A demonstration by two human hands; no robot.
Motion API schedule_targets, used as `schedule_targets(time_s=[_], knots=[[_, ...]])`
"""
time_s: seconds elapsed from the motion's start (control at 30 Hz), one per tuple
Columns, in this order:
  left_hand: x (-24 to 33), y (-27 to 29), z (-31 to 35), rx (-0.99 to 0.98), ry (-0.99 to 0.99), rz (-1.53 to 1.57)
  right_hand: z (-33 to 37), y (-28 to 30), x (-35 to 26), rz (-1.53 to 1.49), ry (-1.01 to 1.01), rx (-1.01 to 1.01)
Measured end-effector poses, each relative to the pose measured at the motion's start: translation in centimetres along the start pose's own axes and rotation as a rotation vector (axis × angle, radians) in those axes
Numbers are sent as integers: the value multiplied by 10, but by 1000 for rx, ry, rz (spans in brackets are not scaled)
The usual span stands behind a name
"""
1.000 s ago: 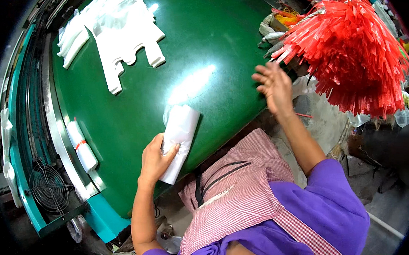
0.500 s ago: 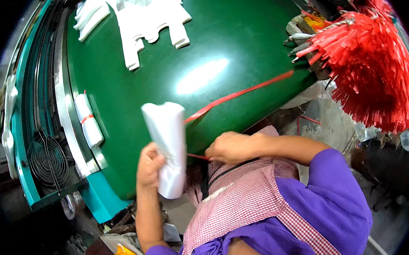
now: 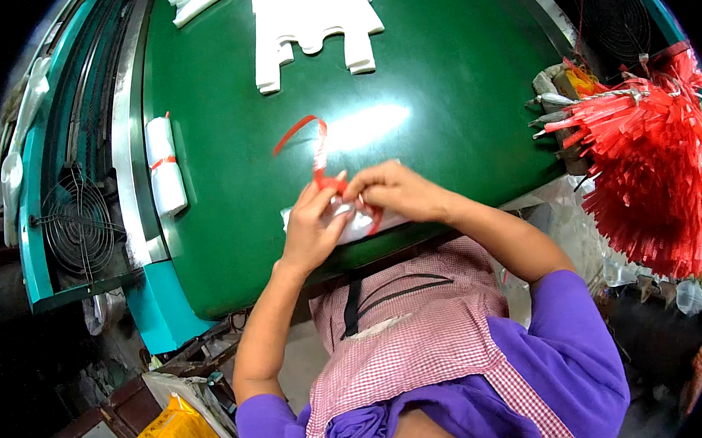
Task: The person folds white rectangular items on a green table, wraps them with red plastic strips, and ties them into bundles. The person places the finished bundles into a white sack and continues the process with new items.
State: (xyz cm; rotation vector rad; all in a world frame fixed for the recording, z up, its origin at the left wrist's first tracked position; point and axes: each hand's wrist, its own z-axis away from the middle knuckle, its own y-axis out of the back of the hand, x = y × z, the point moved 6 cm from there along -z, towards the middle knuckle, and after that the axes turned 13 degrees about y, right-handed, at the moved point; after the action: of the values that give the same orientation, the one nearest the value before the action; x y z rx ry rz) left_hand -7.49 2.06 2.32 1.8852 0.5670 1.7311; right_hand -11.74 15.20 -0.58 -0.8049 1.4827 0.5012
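Note:
At the near edge of the green table point(image 3: 238, 227), a rolled bundle of white plastic bags point(image 3: 358, 227) lies sideways beneath both hands, partly hidden by them. A red plastic ribbon point(image 3: 318, 150) passes around the bundle, and one loose end curls up above it. My left hand point(image 3: 311, 230) presses on the bundle's left part, its thumb and fingers pinching the ribbon. Close beside it, my right hand point(image 3: 402, 195) is closed in a pinch on the ribbon too. The exact crossing of the ribbon between the fingertips is hidden.
A tied white roll point(image 3: 166, 171) lies by the table's left metal edge point(image 3: 129, 153). Flat white handled bags point(image 3: 312, 14) are stacked at the far side. A thick bunch of red ribbons point(image 3: 645, 174) hangs at right. A round wire fan guard point(image 3: 81, 226) stands left.
The white bundle, held upright in my left hand before, now lies sideways on the table. My right hand has moved up beside my left, and the ribbon now goes around the bundle.

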Motion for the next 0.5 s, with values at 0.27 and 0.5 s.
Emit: schedule_targets(time_s=[0.27,0.5], knots=[[-52,-7,-3,-10,431,579,20,-48,-48,1041,607,-87],[-22,-4,9,56,131,295,0,-3,-3,-221,-218,131]])
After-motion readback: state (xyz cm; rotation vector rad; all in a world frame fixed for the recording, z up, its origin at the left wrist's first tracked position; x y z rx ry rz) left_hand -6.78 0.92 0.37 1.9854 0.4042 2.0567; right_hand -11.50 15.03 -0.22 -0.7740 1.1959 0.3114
